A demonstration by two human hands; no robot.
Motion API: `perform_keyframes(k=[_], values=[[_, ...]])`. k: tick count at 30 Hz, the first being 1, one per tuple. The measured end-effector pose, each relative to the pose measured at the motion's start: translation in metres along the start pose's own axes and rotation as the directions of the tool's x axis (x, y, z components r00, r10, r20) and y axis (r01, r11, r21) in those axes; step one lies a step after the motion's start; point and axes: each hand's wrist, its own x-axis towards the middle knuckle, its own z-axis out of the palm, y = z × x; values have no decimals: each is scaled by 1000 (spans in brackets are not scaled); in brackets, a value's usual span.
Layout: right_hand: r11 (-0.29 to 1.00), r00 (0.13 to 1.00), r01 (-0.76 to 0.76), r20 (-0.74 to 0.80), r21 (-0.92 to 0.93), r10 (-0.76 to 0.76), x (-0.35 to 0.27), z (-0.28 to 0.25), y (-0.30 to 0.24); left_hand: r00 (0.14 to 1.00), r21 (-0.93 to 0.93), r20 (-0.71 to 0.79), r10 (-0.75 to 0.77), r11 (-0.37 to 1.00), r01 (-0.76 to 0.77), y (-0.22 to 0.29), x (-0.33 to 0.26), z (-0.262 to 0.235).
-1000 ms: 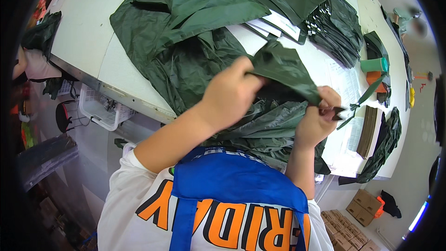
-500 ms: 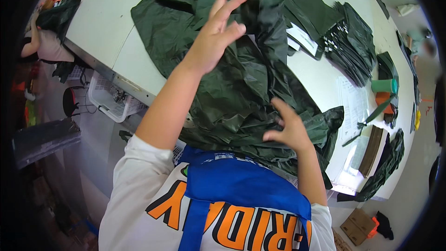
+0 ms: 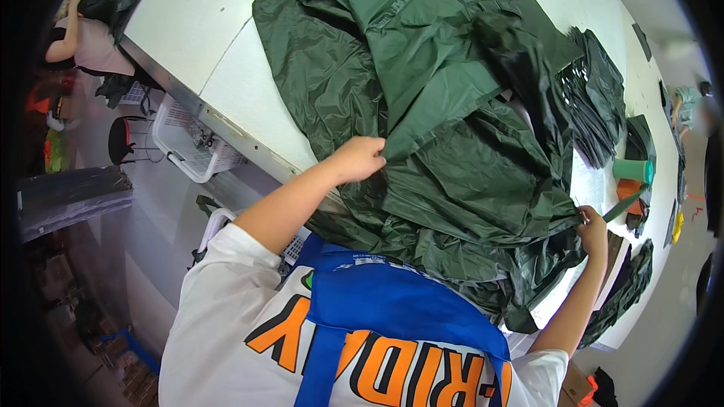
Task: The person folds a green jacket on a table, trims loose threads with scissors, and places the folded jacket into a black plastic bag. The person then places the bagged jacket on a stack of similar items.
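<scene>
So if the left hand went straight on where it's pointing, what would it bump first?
Most likely the green fabric just ahead; the left hand is pinching its edge. How high the folds stand is hard to tell.

The white shirt (image 3: pixel 219 324) carries 1 row of large orange capitals (image 3: pixel 377 369), edged in black and clear enough to read; they stand upside down in this view. The strap (image 3: pixel 320 369) of the blue apron (image 3: pixel 407 298) crosses the row and hides part of it. Small white print (image 3: pixel 369 260) runs along the apron near its upper edge, too small to make out. On the green cloth (image 3: pixel 434 53), a pale grey strip (image 3: pixel 396 6) bears marks too faint to read. At the far right, a small red mark (image 3: pixel 695 197) shows; its form cannot be told.
</scene>
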Motion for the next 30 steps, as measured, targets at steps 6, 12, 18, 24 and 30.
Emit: perform_keyframes(k=[6,12,18,24,30], values=[[860,987,-19,-127,509,97,9,-40,-94,997,-890,47,-55,451,67,33,-19,10],[627,798,457,19,631,-602,-7,51,-292,985,-1000,-2,172,9,-3,65,-22,-9],[674,874,217,167,706,-457,9,86,-298,975,-941,-136,175,284,-182,83,-24,-4],[515,899,260,-9,817,-438,14,75,-299,1000,-936,-22,-18,352,-15,72,-31,14],[276,429,773,-150,571,-891,26,9,-363,996,-884,-87,12,459,-83,88,-38,7]])
